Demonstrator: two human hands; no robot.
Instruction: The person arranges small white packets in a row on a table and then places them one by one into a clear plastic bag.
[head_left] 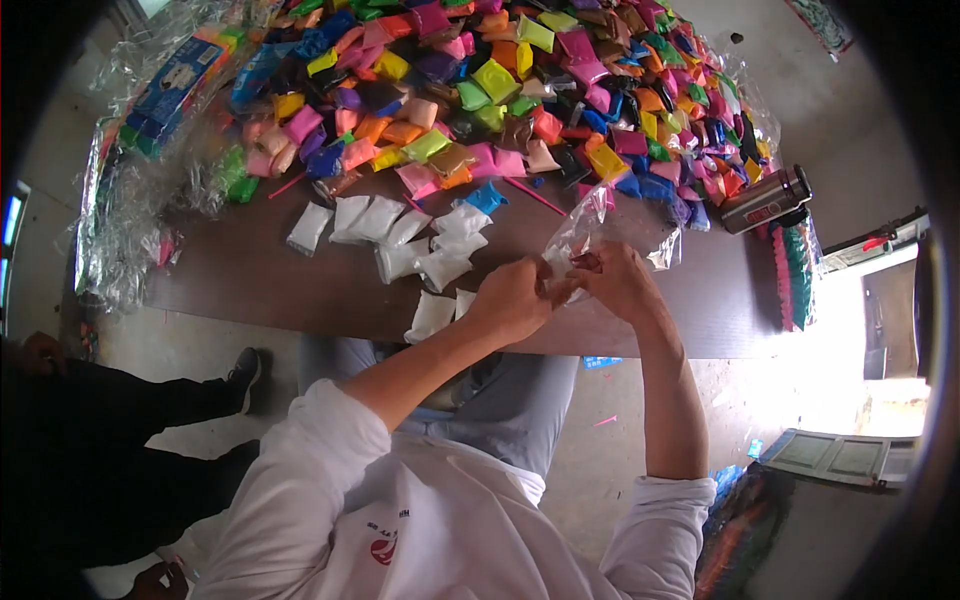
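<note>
A clear plastic bag (572, 238) stands out from between my two hands near the table's front edge. My left hand (515, 298) is closed on the bag's near left side. On the other side, my right hand (618, 280) pinches it, with the fingers bent and partly hidden. What lies inside the bag at my fingertips is hard to make out. Several small white packets (380, 220) lie to the left of my hands. Another white packet (431, 316) rests at the front edge, close to my left forearm.
A big heap of coloured packets (490, 80) covers the table's (250, 270) far side. Crumpled clear wrap (130, 240) hangs at the left. A metal flask (765, 200) lies at the right, near bagged green packets (793, 270). Another person's dark-clothed leg (190, 400) is at my left.
</note>
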